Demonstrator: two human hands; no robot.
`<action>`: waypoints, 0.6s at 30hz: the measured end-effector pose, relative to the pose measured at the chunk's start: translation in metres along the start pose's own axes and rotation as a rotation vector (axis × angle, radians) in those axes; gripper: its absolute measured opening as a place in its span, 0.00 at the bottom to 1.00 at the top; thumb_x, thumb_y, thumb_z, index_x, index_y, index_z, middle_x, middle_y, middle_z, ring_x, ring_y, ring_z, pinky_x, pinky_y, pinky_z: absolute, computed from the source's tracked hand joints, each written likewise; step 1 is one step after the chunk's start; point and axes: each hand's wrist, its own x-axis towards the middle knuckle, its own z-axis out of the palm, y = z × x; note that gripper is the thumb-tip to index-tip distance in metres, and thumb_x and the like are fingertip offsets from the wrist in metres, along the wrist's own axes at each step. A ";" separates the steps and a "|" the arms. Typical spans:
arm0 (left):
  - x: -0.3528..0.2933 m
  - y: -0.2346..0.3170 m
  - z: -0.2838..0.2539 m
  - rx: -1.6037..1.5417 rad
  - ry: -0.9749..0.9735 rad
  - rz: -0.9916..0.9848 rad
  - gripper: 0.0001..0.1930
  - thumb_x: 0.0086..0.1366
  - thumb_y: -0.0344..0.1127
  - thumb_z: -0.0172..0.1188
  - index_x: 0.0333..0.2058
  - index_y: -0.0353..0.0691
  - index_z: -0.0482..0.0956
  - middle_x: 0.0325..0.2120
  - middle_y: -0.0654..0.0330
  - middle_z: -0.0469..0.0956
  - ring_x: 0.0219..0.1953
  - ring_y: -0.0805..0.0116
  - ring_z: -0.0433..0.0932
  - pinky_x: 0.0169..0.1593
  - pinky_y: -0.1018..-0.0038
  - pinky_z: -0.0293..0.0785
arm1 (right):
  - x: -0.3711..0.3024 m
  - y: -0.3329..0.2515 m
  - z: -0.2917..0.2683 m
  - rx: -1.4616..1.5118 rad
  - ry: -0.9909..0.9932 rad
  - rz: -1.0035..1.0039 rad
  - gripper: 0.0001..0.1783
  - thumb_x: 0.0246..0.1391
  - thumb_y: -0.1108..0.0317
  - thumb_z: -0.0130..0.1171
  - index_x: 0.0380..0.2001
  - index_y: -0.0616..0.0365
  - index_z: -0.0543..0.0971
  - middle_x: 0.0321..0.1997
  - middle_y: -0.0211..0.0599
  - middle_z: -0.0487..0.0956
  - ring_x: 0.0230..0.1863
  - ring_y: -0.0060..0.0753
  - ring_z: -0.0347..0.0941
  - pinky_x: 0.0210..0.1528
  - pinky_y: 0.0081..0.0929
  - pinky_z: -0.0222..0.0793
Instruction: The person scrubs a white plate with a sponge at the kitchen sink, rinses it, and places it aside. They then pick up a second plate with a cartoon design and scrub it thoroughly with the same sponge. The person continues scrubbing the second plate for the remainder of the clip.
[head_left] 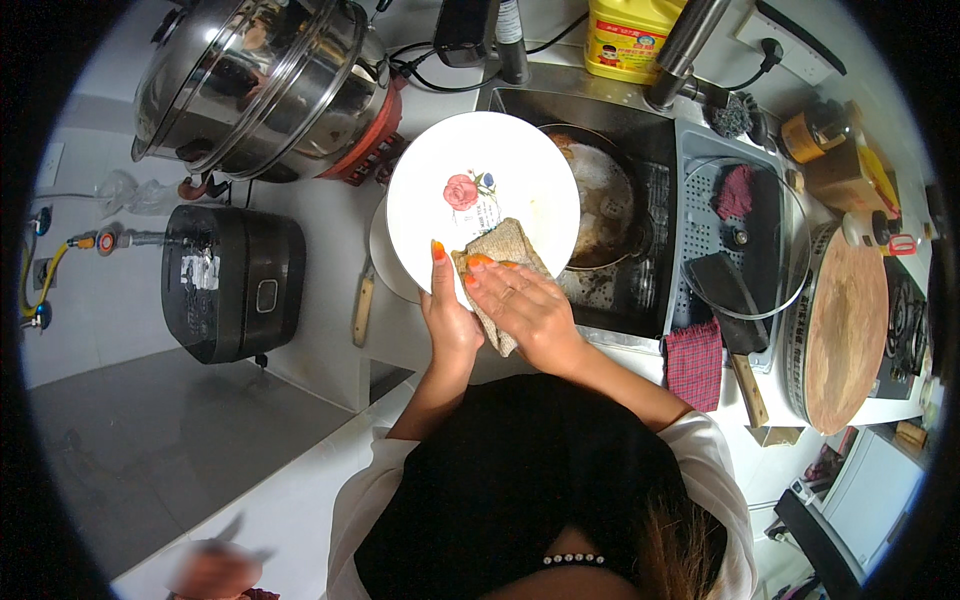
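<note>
A knife (pixel 363 305) lies left of the plate (pixel 535 165), which hides part of the pan (pixel 641 200) in the sink (pixel 550 105); farther right, a cleaver (pixel 730 290) crosses a grey basket's (pixel 700 150) near edge. The left hand (pixel 452 322) grips the plate's near rim, thumb on top, other fingers hidden. The right hand (pixel 530 312), fingers outstretched, presses a cloth (pixel 505 243) onto it.

The head camera looks steeply down from the wearer's head — a close, wide fisheye view, dark around its rim — with the left hand (pixel 455 322), right hand (pixel 530 315) and plate (pixel 525 175) near the middle, the sink (pixel 555 85) beyond and the black top (pixel 540 470) below.
</note>
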 end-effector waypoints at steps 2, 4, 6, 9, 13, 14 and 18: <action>0.001 0.001 -0.001 -0.032 -0.020 -0.003 0.25 0.69 0.42 0.45 0.58 0.29 0.57 0.53 0.50 0.67 0.52 0.63 0.69 0.54 0.70 0.66 | 0.000 0.001 0.000 -0.013 0.001 -0.019 0.21 0.44 0.72 0.53 0.45 0.57 0.78 0.51 0.38 0.76 0.53 0.36 0.72 0.54 0.34 0.67; 0.001 0.003 0.000 -0.069 -0.022 -0.002 0.25 0.69 0.42 0.46 0.58 0.30 0.58 0.53 0.50 0.67 0.53 0.63 0.69 0.55 0.69 0.65 | -0.003 0.006 -0.003 -0.032 -0.004 -0.048 0.20 0.44 0.72 0.53 0.45 0.56 0.79 0.51 0.37 0.77 0.53 0.35 0.72 0.53 0.34 0.68; 0.003 0.003 -0.004 -0.084 -0.006 -0.020 0.26 0.69 0.42 0.46 0.58 0.30 0.57 0.53 0.51 0.66 0.54 0.63 0.68 0.56 0.69 0.64 | -0.008 0.015 -0.006 -0.051 -0.018 -0.063 0.20 0.45 0.72 0.53 0.44 0.55 0.79 0.51 0.35 0.77 0.53 0.34 0.72 0.53 0.33 0.68; 0.005 0.003 -0.008 -0.057 -0.017 -0.032 0.29 0.68 0.44 0.48 0.60 0.29 0.54 0.55 0.51 0.64 0.56 0.63 0.66 0.57 0.69 0.63 | -0.010 0.032 -0.014 -0.057 -0.017 -0.088 0.19 0.45 0.73 0.53 0.43 0.54 0.80 0.50 0.33 0.77 0.53 0.33 0.73 0.53 0.32 0.68; 0.004 0.007 -0.008 -0.025 -0.050 -0.037 0.32 0.67 0.46 0.49 0.60 0.29 0.53 0.56 0.49 0.63 0.56 0.63 0.66 0.57 0.70 0.63 | -0.012 0.049 -0.022 -0.056 -0.039 -0.101 0.18 0.45 0.74 0.53 0.43 0.54 0.80 0.48 0.32 0.78 0.52 0.32 0.73 0.53 0.32 0.68; 0.004 0.008 -0.008 -0.019 -0.064 -0.034 0.32 0.67 0.47 0.50 0.60 0.29 0.53 0.56 0.49 0.63 0.56 0.63 0.66 0.57 0.70 0.63 | -0.012 0.052 -0.023 -0.066 -0.040 -0.109 0.18 0.45 0.74 0.53 0.43 0.54 0.80 0.48 0.32 0.78 0.52 0.32 0.73 0.53 0.32 0.68; 0.004 0.012 -0.007 -0.010 -0.107 -0.031 0.32 0.67 0.46 0.49 0.61 0.29 0.52 0.56 0.48 0.62 0.57 0.62 0.65 0.57 0.70 0.64 | -0.012 0.065 -0.028 -0.122 -0.048 -0.119 0.18 0.45 0.73 0.53 0.43 0.53 0.80 0.47 0.32 0.79 0.51 0.32 0.74 0.52 0.32 0.69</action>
